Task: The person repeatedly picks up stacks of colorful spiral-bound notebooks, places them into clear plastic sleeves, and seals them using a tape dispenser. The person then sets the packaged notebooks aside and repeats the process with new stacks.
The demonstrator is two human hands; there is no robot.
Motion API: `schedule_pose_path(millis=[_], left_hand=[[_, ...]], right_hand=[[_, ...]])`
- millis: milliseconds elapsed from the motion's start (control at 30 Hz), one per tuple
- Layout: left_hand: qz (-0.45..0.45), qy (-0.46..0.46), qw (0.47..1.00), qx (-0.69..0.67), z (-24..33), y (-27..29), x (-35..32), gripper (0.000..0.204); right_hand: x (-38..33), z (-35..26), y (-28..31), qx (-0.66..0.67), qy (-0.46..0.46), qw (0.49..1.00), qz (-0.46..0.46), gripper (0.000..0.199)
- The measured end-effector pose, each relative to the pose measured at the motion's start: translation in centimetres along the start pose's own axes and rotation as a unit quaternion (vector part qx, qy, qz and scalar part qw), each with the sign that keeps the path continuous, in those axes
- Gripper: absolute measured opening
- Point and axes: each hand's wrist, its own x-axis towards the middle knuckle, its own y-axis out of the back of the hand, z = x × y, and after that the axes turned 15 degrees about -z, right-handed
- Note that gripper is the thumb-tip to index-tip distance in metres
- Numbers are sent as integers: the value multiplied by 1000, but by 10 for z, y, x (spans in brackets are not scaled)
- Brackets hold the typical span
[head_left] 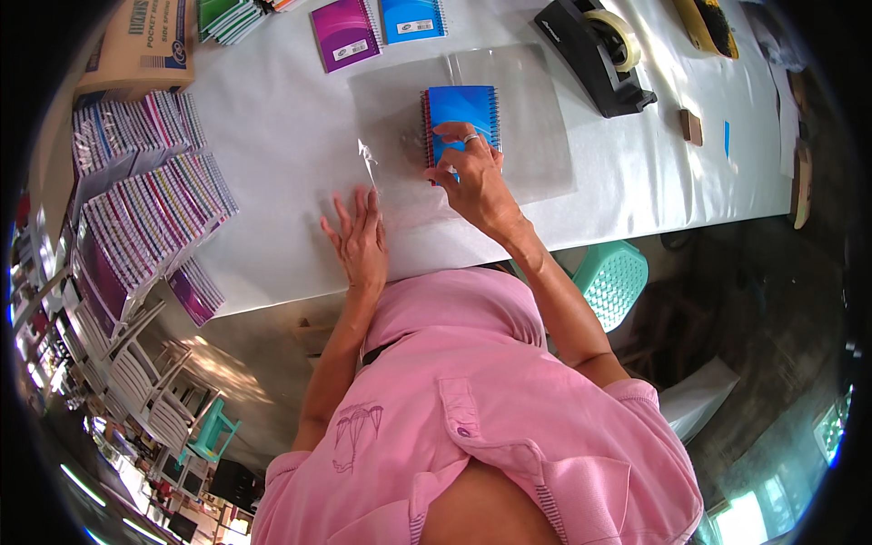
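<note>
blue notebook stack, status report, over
Left hand flat on clear plastic sheet, holding nothing. Right hand pressing on blue notebook stack, centred on the sheet. Tape dispenser well clear.

Bright daylight falls evenly on the white table (272, 136), which looks nearly washed out around the tape dispenser (599, 54). Right of the dispenser, sunlit streaks and soft shadows cross the cloth. Left of the dispenser, the clear plastic sheet (536, 136) shows faint glare along its creases. Below the table's near edge the floor turns dim, with a sun patch at lower left. The fisheye bends the table edges, and a black rim frames blurred, smeared corners.
</note>
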Motion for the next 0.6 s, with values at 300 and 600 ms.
schedule_pose_path(millis=[300, 600], left_hand=[[-6, 75, 619, -782, 40, 28, -6, 51], [25, -154, 839, -522, 71, 50, -19, 35]], right_hand=[[3, 9, 8, 24, 28, 999, -35, 25], [-1, -8, -9, -112, -20, 993, -7, 18]])
